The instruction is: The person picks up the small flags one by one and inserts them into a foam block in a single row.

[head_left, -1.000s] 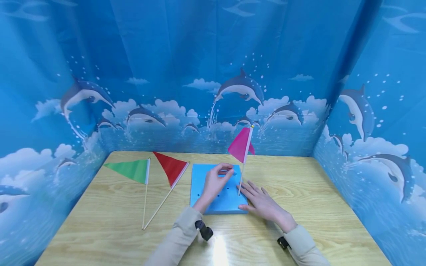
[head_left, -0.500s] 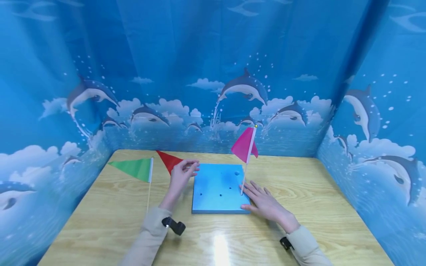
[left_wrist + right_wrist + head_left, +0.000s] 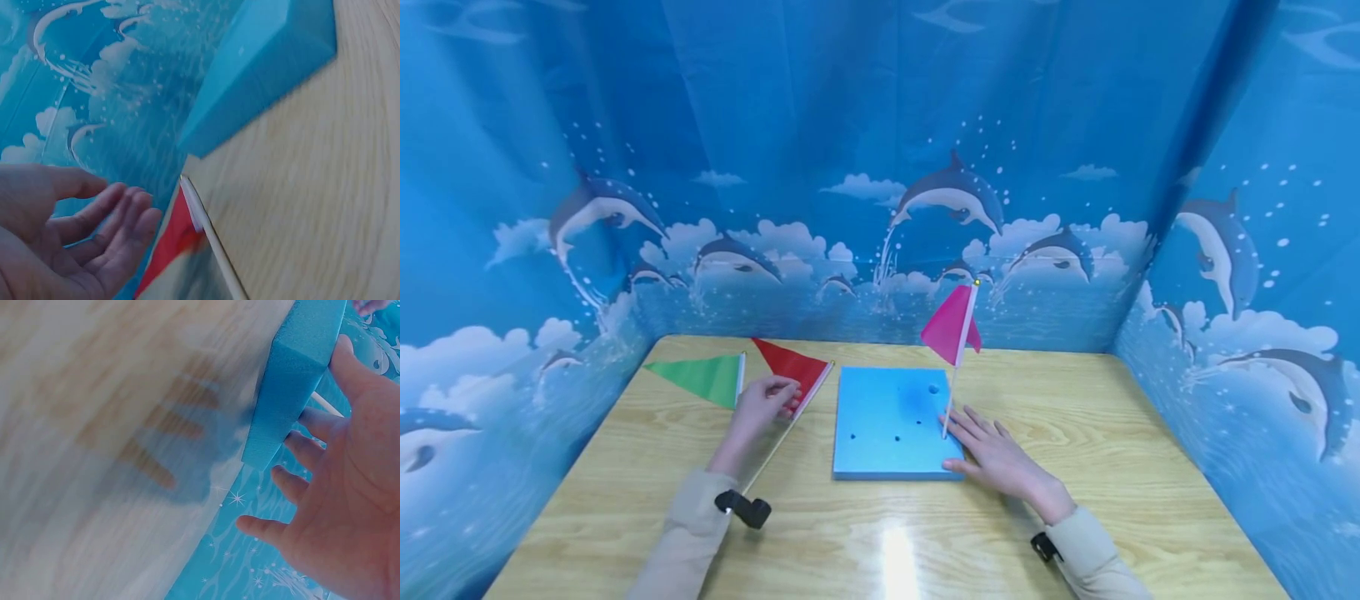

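A blue foam block [image 3: 872,408] with several small holes lies flat on the table. Near its right edge a pink flag [image 3: 949,321] stands on a stick, leaning slightly right. My right hand [image 3: 1000,458] rests along that edge with spread, straight fingers; in the right wrist view the thumb [image 3: 347,359] touches the block. Left of the block lies a red triangular flag [image 3: 792,367] on a thin stick. Over it hovers my left hand [image 3: 762,408], fingers loosely bent; the left wrist view has nothing between thumb and fingers, and the stick [image 3: 215,247] beside them.
Farther left lies a green triangular flag [image 3: 703,379], its stick mostly hidden behind the left arm. The wooden table [image 3: 910,533] is bounded at the back and sides by a blue dolphin-print curtain [image 3: 850,125].
My left hand has moved left from above the blue block to over the red flag. My right hand keeps its place at the block's right edge. The view has shifted slightly.
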`<state>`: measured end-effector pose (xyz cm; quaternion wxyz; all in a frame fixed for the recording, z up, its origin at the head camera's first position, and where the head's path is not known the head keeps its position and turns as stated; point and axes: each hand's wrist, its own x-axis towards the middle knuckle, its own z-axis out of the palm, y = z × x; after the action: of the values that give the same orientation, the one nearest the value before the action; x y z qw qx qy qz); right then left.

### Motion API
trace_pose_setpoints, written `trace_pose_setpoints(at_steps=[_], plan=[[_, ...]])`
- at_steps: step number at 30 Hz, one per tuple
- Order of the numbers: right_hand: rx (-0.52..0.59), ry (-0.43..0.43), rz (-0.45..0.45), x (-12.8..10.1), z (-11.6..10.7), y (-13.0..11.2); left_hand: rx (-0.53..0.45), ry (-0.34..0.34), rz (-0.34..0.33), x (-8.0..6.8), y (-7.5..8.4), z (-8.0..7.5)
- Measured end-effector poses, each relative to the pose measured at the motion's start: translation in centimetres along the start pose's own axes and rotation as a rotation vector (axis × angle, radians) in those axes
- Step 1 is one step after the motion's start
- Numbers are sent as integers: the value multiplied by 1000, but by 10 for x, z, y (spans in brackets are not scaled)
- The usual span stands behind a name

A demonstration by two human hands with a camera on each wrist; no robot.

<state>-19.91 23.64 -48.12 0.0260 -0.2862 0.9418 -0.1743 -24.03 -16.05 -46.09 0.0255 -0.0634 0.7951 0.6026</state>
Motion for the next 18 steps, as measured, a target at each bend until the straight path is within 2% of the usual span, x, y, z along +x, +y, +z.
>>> trace_pose_setpoints(at_steps=[7, 15, 18], plan=[[0, -30, 27, 1, -2, 0, 106, -123, -58, -7, -13, -14], [-15, -60, 56, 1, -2, 1, 257, -182, -65, -15, -20, -19], [-15, -60, 60, 2, -2, 0, 317, -172, -57, -16, -23, -18]])
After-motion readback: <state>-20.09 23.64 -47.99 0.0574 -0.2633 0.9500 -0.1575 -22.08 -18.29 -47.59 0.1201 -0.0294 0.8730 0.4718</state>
